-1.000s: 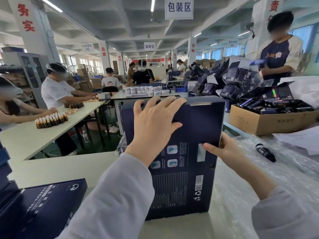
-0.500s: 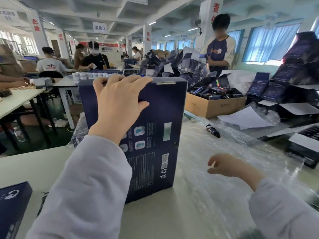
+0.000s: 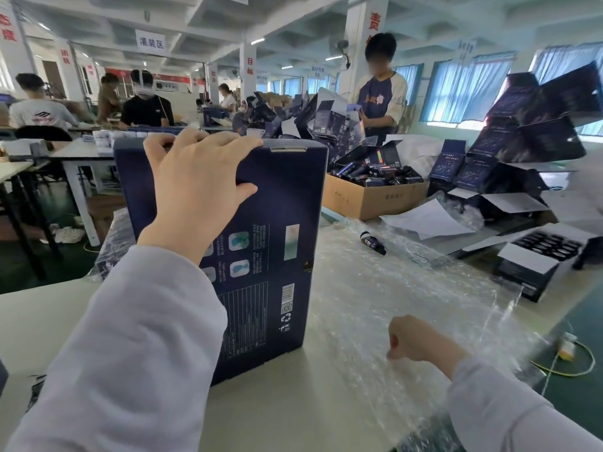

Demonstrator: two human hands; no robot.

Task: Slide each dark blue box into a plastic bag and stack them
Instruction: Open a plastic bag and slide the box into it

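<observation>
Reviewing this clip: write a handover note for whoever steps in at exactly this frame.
Hands: the left hand grips the top edge of the dark blue box. The right hand rests with curled fingers on the plastic bags; whether it pinches one cannot be told.
Things: the box stands upright on the table, the bags lie flat just to its right.
Done: box stood up beside the bags.
Left: open a bag, slide this box in, stack it.
</observation>
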